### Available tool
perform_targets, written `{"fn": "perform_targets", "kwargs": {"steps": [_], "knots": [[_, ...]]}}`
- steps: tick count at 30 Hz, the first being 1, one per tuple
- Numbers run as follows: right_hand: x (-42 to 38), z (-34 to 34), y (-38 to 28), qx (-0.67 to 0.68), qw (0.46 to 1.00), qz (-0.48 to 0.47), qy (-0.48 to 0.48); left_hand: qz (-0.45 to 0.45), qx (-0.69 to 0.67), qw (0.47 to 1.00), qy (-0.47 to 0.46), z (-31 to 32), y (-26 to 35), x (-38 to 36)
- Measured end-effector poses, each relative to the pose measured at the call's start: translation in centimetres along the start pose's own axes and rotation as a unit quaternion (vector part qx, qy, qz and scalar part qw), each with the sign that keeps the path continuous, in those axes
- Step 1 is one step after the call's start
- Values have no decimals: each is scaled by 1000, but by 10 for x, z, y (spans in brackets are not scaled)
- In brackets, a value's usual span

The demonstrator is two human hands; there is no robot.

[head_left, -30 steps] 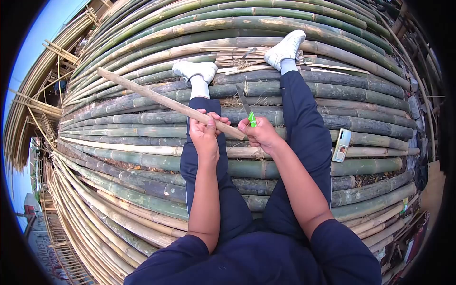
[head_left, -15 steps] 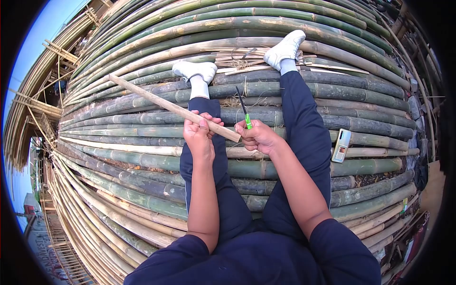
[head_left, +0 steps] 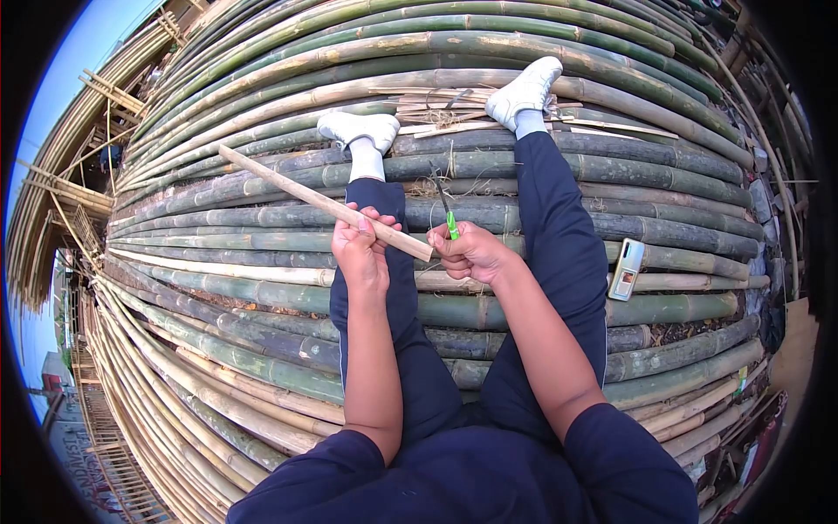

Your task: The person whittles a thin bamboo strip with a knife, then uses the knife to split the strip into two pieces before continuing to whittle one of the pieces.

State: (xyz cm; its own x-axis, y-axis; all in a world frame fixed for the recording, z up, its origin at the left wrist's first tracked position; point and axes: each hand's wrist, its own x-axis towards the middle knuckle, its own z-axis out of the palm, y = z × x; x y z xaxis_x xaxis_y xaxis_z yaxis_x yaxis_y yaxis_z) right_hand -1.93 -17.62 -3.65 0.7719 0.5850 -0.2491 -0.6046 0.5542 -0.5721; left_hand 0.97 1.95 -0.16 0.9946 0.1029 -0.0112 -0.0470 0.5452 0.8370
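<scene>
My left hand is closed around a pale split bamboo strip, which slants from the upper left down to its cut end between my hands. Closed on the green handle of a knife, my right hand sits just right of that end, its fingertips right at the strip. The knife's thin dark blade points up and away from me. Fine curled shavings lie on the bamboo poles beyond the blade.
I sit with legs stretched over rows of green and grey bamboo poles. Between my white shoes lies a bundle of thin split strips. A phone rests right of my leg. Paler poles are stacked at the lower left.
The bamboo strip's far end has swung a little right and down, and its near end has shifted slightly left. The knife and my right hand have moved slightly left, the blade tilting a bit more.
</scene>
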Motion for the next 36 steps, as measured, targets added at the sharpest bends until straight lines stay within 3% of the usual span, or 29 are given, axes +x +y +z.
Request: {"fn": "perform_targets", "kwargs": {"steps": [3, 6, 8, 10, 12, 14, 16, 17, 19, 20, 21, 24, 26, 28, 31, 33, 34, 36], "knots": [[-3, 1, -1, -15, 999, 12, 27, 0, -6, 1000, 19, -6, 2, 3], [-11, -5, -2, 4, 1000, 12, -19, 33, 3, 998, 45, -23, 9, 12], [-25, -8, -9, -53, 996, -2, -67, 111, 39, 978, 173, -38, 22, 23], [-34, -2, -17, -99, 995, 7, -20, 139, 33, 973, 181, -48, 36, 27], [-34, -5, -23, -245, 957, 45, 150, 169, 21, 967, 190, -51, 40, 24], [-26, -19, -37, -296, 937, 66, 174, 143, 66, 979, 127, -49, 42, 19], [-11, -26, -69, -439, 863, 208, 136, 128, 56, 984, 113, -43, 35, 18], [-4, -24, -87, -471, 849, 191, 145, 102, 55, 990, 78, -40, 30, 18], [25, -38, -113, -289, 921, 19, 259, 66, 48, 996, 29, -31, 22, 16], [36, -34, -122, -339, 863, -117, 356, 67, 45, 996, 29, -27, 18, 13], [35, -26, -139, -384, 836, -145, 364, 54, 45, 998, 6, -22, 14, 10], [28, -18, -160, -311, 878, -163, 327, 42, 34, 998, -40, -11, 2, 4], [19, -7, -150, -318, 868, -170, 341, 38, 70, 995, -55, -4, -7, 1], [3, 10, -122, -309, 867, -179, 348, 35, 68, 995, -61, 2, -15, -3], [-21, 42, -68, -294, 904, -117, 288, -30, 149, 981, -116, 7, -40, -6], [-20, 34, -28, -384, 867, -160, 276, -44, 177, 972, -146, 13, -57, -15], [-22, 33, -15, -377, 873, -132, 280, -37, 236, 958, -159, 7, -73, -17], [-15, 17, 9, -310, 885, -185, 294, -22, 301, 935, -184, 0, -97, -22]]}}
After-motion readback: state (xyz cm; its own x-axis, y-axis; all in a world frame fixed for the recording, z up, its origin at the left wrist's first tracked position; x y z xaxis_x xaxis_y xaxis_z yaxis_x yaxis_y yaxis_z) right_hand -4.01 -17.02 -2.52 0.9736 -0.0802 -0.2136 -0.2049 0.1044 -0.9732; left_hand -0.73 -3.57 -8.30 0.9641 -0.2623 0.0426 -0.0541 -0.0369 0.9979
